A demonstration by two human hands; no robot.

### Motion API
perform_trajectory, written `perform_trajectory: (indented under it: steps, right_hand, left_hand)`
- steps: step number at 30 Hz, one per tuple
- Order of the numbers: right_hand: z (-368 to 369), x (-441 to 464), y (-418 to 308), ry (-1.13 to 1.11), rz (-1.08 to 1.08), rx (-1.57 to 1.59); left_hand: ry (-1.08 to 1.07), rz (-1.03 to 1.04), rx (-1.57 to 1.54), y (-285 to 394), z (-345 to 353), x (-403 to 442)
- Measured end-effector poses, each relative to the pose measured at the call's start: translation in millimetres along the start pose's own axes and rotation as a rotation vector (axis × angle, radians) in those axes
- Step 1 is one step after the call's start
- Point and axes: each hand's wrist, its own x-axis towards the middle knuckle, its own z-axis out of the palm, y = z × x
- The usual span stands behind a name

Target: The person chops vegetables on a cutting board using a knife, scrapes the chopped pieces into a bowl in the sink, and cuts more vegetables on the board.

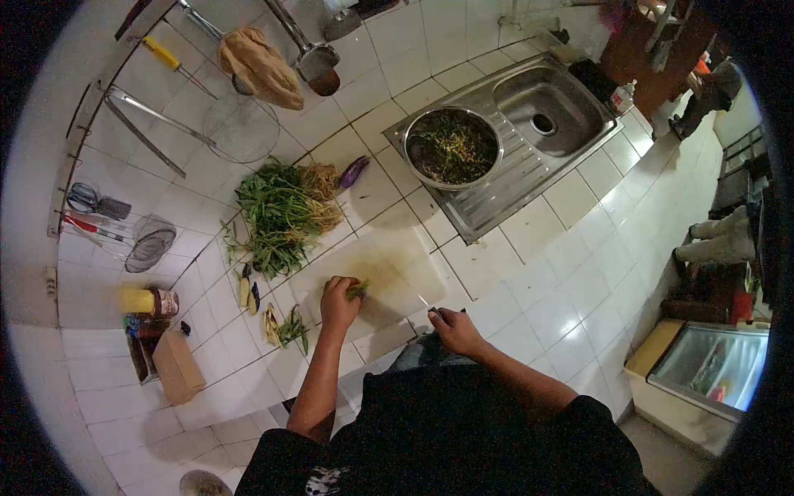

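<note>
My left hand [338,304] is closed around a small bunch of greens [358,289] at the left part of a pale cutting board [405,260]. Stained yellowish-brown, the board lies flat on the tiled counter. My right hand [456,332] grips a knife [424,301] by its dark handle near the board's right end; its blade points up and left, apart from the greens. Beyond the board lies a heap of leafy greens [277,211] with roots [321,194], beside a purple eggplant [354,172]. Cut scraps [285,327] rest left of my left hand.
A steel bowl of chopped greens [453,147] stands on the drainboard beside the sink [550,112]. Strainers [240,128] and ladles [314,62] hang along the wall. A jar [163,302] and a brown box [178,368] stand at left. A glass-topped freezer [699,368] is at right.
</note>
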Motion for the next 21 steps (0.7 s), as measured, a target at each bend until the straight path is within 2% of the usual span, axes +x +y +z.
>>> perform_trajectory:
  steps: [2, 9, 12, 14, 15, 16, 18, 21]
  right_hand:
    - [1.5, 5.3, 8.9, 0.091, -0.089, 0.0]
    - [-9.2, 18.6, 10.0, -0.056, -0.131, -0.035]
    - [-8.8, 21.3, 11.3, -0.03, -0.197, -0.082]
    - [-16.8, 21.9, -0.7, -0.151, -0.061, -0.104]
    - [-13.1, 25.3, 4.8, -0.088, -0.15, -0.137]
    - [-10.6, 27.0, 10.6, -0.126, -0.172, -0.172]
    - [-3.1, 32.9, 15.6, -0.014, -0.26, -0.018]
    - [-3.8, 25.3, -9.5, -0.098, -0.058, 0.051]
  left_hand:
    - [0.01, -0.032, 0.001, -0.1, 4.3, -0.1]
    - [0.014, -0.159, 0.001, 15.3, 10.2, -0.4]
    - [0.07, -0.167, 0.0, 10.2, 28.9, 0.1]
    - [0.116, -0.182, -0.05, 14.8, 32.5, -1.8]
    - [0.132, -0.173, -0.085, 15.5, 32.7, -3.2]
    - [0.17, -0.215, -0.091, 14.1, 36.1, -3.9]
    - [0.189, -0.128, -0.084, 10.8, 41.6, -5.6]
    - [0.222, -0.258, -0.082, 25.6, 37.3, -4.4]
